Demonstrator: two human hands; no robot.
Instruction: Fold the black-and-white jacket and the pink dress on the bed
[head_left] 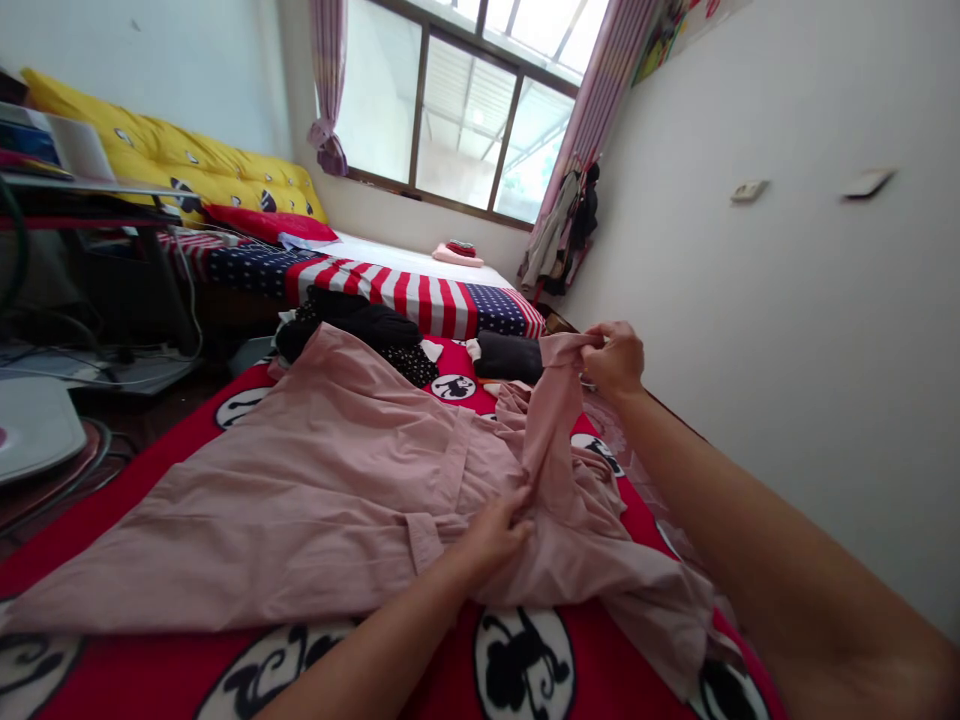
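Note:
A long dusty-pink garment with sleeves and a waistband, a coat or a dress, lies spread over a red printed cover. My right hand grips the cuff end of one sleeve and holds it up off the cover. Lower down, my left hand pinches the cloth near the base of that same sleeve. The other sleeve trails toward the lower right. Bunched cloth near the collar end is partly hidden behind the raised sleeve.
Dark folded clothes and a dark grey folded item lie beyond the garment. Behind stands a bed with a stars-and-stripes cover. A desk with cables is at left; a white wall runs along the right.

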